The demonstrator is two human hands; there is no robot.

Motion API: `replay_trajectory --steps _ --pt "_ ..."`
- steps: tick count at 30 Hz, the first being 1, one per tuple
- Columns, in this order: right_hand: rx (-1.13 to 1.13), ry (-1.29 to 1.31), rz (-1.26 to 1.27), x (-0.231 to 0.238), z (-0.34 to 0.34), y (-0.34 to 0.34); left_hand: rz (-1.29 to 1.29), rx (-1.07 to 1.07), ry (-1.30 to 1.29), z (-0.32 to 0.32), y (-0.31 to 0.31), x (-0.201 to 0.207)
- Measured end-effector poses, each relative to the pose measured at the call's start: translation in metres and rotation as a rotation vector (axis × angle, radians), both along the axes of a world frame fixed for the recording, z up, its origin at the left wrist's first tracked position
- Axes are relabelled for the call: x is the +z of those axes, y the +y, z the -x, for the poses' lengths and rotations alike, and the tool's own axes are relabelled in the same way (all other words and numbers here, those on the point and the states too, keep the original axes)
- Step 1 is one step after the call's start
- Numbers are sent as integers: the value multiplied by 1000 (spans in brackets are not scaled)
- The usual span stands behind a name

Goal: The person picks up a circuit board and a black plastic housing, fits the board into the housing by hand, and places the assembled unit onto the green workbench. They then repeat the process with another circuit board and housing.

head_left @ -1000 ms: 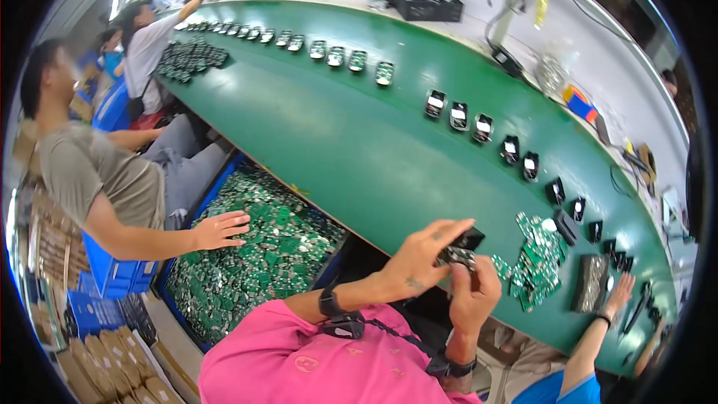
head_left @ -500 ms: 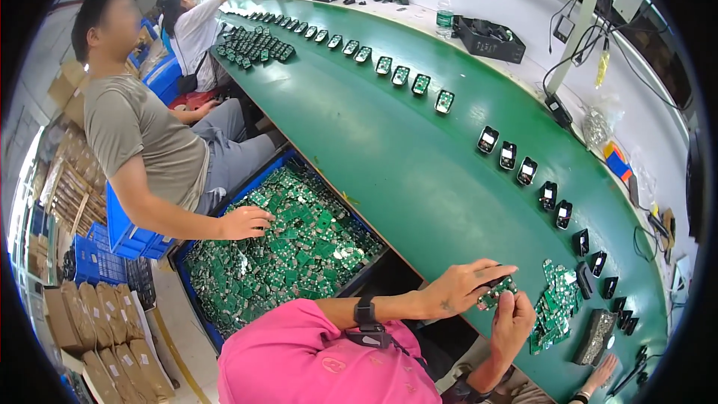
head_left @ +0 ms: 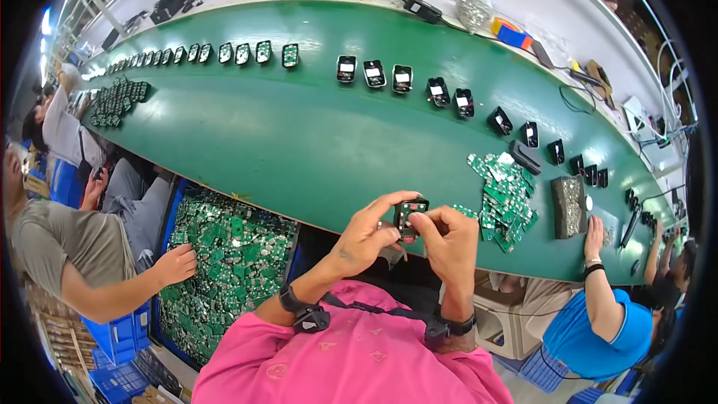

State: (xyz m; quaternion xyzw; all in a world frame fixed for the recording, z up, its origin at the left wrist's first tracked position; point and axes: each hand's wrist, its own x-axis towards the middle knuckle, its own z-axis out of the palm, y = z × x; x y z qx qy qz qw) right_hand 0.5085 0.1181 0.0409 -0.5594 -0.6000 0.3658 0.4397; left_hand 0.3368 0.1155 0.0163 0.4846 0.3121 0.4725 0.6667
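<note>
At far left we note a co-worker in a grey shirt, one hand [head_left: 176, 264] resting on a blue crate [head_left: 161, 232] heaped with green circuit boards [head_left: 224, 254]. Above it, near the far left end of the long green table [head_left: 299, 142], lies a small cluster of dark boards [head_left: 116, 99]. A row of small black housings [head_left: 374, 72] runs along the table from far left to far right.

At centre, just at the table's near edge, our left hand [head_left: 366, 236] and right hand [head_left: 447, 236] meet, both closed with their fingertips on one small black housing with a green circuit board in it [head_left: 410, 217], held up above our pink shirt [head_left: 351, 359]. A black watch [head_left: 303, 314] sits on our left wrist.

To the right of our hands a loose pile of green circuit boards [head_left: 505, 194] lies on the table, then a dark tray of small parts [head_left: 570, 206]. At far right a co-worker in a blue shirt lays a hand [head_left: 594, 228] on the table just beside that tray.
</note>
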Motion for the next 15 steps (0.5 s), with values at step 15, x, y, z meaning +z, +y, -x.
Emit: replay_trajectory --steps 15 --pt "-84 -116 -8 -17 4 -2 -52 184 319 -14 -1 -5"
